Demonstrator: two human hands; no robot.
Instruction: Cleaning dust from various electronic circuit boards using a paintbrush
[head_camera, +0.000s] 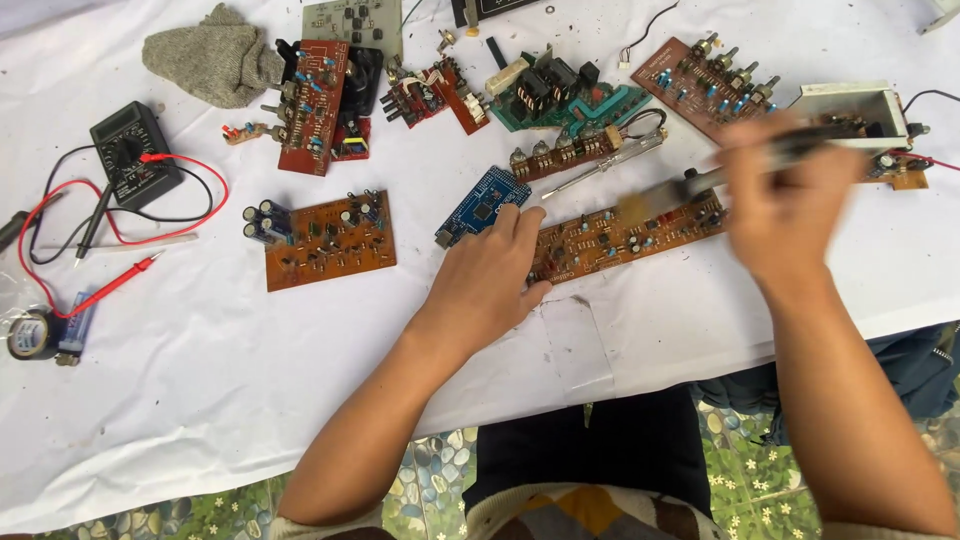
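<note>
A long brown circuit board (625, 232) lies on the white cloth (200, 400), pinned at its near end by the flat, open left hand (490, 285). The right hand (785, 205), blurred, grips what appears to be a brush (700, 180) over the board's middle. A blue board (482, 205), a screwdriver (600, 170) and a multimeter (135, 155) lie around; brushing looks underway, not finished.

One blue circuit board (483, 204), one multimeter (134, 152), one screwdriver (600, 166).

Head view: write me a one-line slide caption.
Left hand steadies a long brown circuit board on a white-covered table while the blurred right hand sweeps a brush across it.
</note>
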